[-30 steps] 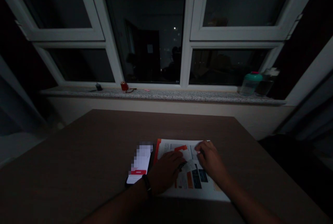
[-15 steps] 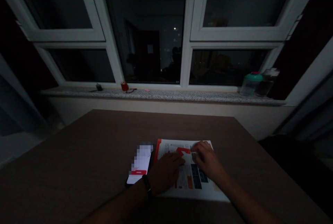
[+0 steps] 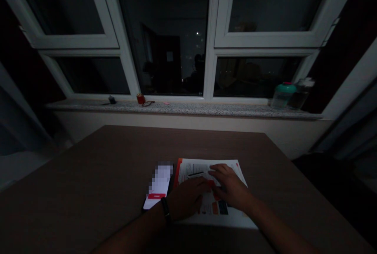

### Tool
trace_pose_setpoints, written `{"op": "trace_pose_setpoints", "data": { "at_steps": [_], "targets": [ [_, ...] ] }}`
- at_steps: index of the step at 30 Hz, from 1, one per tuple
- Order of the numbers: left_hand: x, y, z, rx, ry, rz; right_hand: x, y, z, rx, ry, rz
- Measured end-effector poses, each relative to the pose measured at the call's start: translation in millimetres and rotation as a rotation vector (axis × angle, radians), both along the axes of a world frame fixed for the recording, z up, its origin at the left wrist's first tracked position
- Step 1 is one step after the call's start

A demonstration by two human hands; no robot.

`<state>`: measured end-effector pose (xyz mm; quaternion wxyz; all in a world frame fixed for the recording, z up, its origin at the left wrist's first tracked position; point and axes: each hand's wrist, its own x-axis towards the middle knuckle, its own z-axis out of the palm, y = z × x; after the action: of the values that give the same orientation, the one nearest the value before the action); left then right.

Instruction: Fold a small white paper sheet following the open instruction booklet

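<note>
A small red piece of what looks like folded paper is between my two hands, over a printed magazine or booklet. My left hand, with a dark band on its wrist, is closed with bent fingers at the red paper's left side. From the right, my right hand has its thumb and fingers around the other side of it. My fingers cover much of the red paper, so its full shape is hidden. A thin dark strip on the page lies above my left fingers; I cannot tell if it is printed.
A lit phone lies left of the booklet on the brown table. Beyond the table, the granite windowsill holds a small red jar, a dark little bottle, a teal-lidded bottle and another clear bottle.
My right hand has moved down and left, nearer to my left hand, its fingers reaching further over the page. The red paper has moved slightly towards me and is more covered.
</note>
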<state>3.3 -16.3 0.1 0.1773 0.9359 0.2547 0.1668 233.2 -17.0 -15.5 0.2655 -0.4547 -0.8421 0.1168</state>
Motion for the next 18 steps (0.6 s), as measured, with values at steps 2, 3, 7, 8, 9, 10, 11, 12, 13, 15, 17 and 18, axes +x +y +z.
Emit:
{"op": "trace_pose_setpoints", "data": {
  "at_steps": [2,3,7,8,9,10,11,12,13,15,17,18],
  "targets": [
    [-0.4,0.7,-0.3,0.037,0.003,0.021,0.1,-1.3,1.9,0.008,-0.002,-0.011],
    [-0.4,0.9,0.1,0.053,0.007,0.036,0.0,-1.8,2.9,0.011,-0.004,-0.022],
    [0.0,1.6,1.9,0.083,0.040,0.138,-1.7,-3.2,4.9,0.022,-0.008,-0.125],
    [-0.1,1.8,1.8,0.085,0.048,0.172,-2.3,-3.4,4.8,0.029,-0.011,-0.143],
    [-0.3,2.0,1.5,0.083,0.053,0.206,-2.9,-3.6,4.5,0.035,-0.018,-0.146],
    [-0.6,2.1,0.9,0.081,0.055,0.235,-3.5,-3.7,4.1,0.041,-0.028,-0.139],
    [-0.9,2.2,0.3,0.080,0.053,0.258,-3.8,-3.7,3.6,0.044,-0.037,-0.127],
    [-1.2,2.2,-0.4,0.079,0.049,0.273,-4.0,-3.6,3.1,0.044,-0.042,-0.116],
    [-1.5,2.1,-0.8,0.079,0.044,0.279,-4.1,-3.3,2.6,0.042,-0.042,-0.110],
    [-1.9,1.8,-1.3,0.074,0.036,0.277,-3.9,-2.6,1.7,0.039,-0.032,-0.106],
    [-2.2,1.5,-1.0,0.067,0.029,0.273,-3.7,-1.8,1.2,0.033,-0.015,-0.103],
    [-2.3,1.4,-0.8,0.063,0.029,0.274,-3.9,-1.7,1.3,0.030,-0.005,-0.097]
  ]
}}
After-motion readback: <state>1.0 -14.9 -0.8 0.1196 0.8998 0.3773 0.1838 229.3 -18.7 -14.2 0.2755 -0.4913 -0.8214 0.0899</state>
